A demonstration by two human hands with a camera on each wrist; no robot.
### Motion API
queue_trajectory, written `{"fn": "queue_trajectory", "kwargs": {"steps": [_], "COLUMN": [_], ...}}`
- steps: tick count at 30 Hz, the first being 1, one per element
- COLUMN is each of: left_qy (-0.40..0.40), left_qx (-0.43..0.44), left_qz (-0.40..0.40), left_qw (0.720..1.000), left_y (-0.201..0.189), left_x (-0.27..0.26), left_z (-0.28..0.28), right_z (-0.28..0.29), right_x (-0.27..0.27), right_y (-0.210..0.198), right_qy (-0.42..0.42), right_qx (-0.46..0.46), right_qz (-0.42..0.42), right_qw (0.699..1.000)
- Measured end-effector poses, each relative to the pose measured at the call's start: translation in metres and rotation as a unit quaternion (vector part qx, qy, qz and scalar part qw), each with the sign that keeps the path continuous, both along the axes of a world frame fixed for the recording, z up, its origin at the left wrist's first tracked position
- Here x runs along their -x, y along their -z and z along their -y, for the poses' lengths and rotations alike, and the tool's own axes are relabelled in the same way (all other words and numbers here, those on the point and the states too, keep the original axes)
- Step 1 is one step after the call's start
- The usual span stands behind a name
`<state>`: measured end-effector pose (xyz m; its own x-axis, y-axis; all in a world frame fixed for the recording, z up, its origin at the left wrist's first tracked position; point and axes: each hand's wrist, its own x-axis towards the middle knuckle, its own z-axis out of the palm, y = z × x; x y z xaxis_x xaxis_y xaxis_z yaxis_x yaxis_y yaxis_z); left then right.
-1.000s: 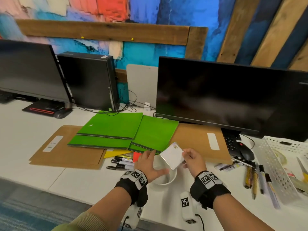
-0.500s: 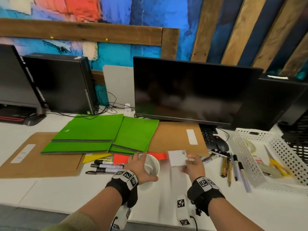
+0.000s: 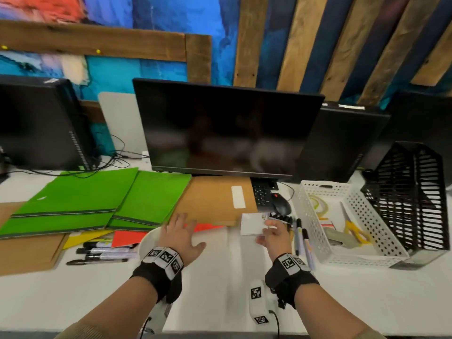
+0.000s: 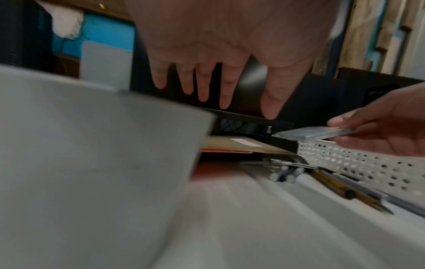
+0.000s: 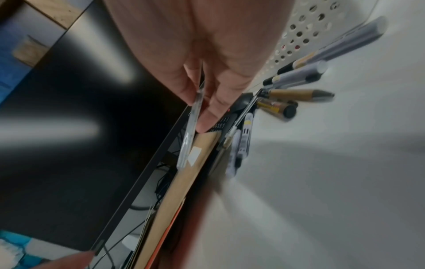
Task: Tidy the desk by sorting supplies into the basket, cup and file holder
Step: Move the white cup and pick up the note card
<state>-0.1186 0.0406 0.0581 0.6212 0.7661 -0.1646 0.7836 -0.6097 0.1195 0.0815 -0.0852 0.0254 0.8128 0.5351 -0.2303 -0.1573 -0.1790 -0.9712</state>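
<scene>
- White desk surface (image 3: 220, 302): two hands are above its near half, each wrist wearing one black band with printed markers.
- Left hand (image 3: 179, 237): fingers straight and spread apart, holding nothing; it hovers over the rim of one white cup (image 3: 149, 243), which stands on the desk just under and left of the palm.
- Right hand (image 3: 274, 237): thumb and fingers pinch one thin white pad of notes (image 3: 253, 223) by its right edge; the pad is held flat above the desk, between the cup and the basket.
- Left of the cup: three black markers (image 3: 102, 252) lie side by side, next to one red sheet (image 3: 127, 237) and one yellow sheet (image 3: 83, 237).
- Right of the right hand: a loose group of pens (image 3: 302, 238) lies against the basket wall; the count cannot be told exactly.
- One white perforated basket (image 3: 310, 216) holds one pair of yellow-handled scissors (image 3: 354, 228), among other items.
- One black mesh file holder (image 3: 403, 199) stands just beside the basket on its right.
- Farther back: two green folders (image 3: 85, 199) overlap on brown envelopes (image 3: 212, 199); two envelopes are visible.
- One black mouse (image 3: 281, 204) lies by a keyboard corner.
- One dark monitor (image 3: 227, 128) stands behind.
</scene>
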Motion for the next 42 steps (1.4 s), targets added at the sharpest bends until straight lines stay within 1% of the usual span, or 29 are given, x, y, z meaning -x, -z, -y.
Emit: {"fn": "queue_trajectory", "kwargs": {"steps": [2, 7, 10, 16, 21, 25, 29, 33, 35, 37, 40, 42], "left_qy": [0.031, 0.084, 0.120, 0.238, 0.298, 0.303, 0.297, 0.294, 0.288, 0.285, 0.289, 0.289], "left_qx": [0.018, 0.106, 0.143, 0.163, 0.167, 0.159, 0.149, 0.145, 0.138, 0.129, 0.124, 0.120], "left_qz": [0.000, -0.019, -0.016, -0.011, -0.038, -0.036, -0.041, -0.055, -0.047, -0.037, -0.036, -0.035], "left_qw": [0.999, 0.991, 0.982, 0.957, 0.939, 0.939, 0.942, 0.943, 0.946, 0.949, 0.949, 0.949], "left_y": [0.003, 0.017, 0.016, 0.002, -0.001, 0.005, 0.010, 0.013, 0.015, 0.018, 0.024, 0.028], "left_x": [-0.029, -0.079, -0.110, -0.177, -0.222, -0.246, -0.261, -0.272, -0.274, -0.275, -0.273, -0.273], "left_z": [0.015, 0.046, 0.066, 0.108, 0.141, 0.154, 0.156, 0.160, 0.160, 0.157, 0.154, 0.154], "right_z": [0.014, 0.043, 0.062, 0.101, 0.130, 0.145, 0.146, 0.138, 0.129, 0.119, 0.108, 0.103], "right_x": [-0.017, -0.049, -0.073, -0.127, -0.174, -0.210, -0.242, -0.256, -0.260, -0.266, -0.273, -0.275], "right_y": [0.000, -0.006, -0.008, -0.014, -0.009, -0.007, 0.001, -0.005, -0.005, 0.001, 0.010, 0.011], "right_qy": [0.005, 0.017, 0.022, 0.072, 0.104, 0.089, 0.045, 0.018, 0.001, -0.022, -0.052, -0.091], "right_qx": [-0.001, 0.002, 0.007, -0.002, 0.021, 0.085, 0.137, 0.153, 0.152, 0.170, 0.243, 0.305], "right_qz": [0.001, 0.010, 0.043, 0.102, 0.125, 0.150, 0.136, 0.126, 0.105, 0.097, 0.120, 0.129], "right_qw": [1.000, 1.000, 0.999, 0.992, 0.986, 0.981, 0.980, 0.980, 0.983, 0.980, 0.961, 0.939]}}
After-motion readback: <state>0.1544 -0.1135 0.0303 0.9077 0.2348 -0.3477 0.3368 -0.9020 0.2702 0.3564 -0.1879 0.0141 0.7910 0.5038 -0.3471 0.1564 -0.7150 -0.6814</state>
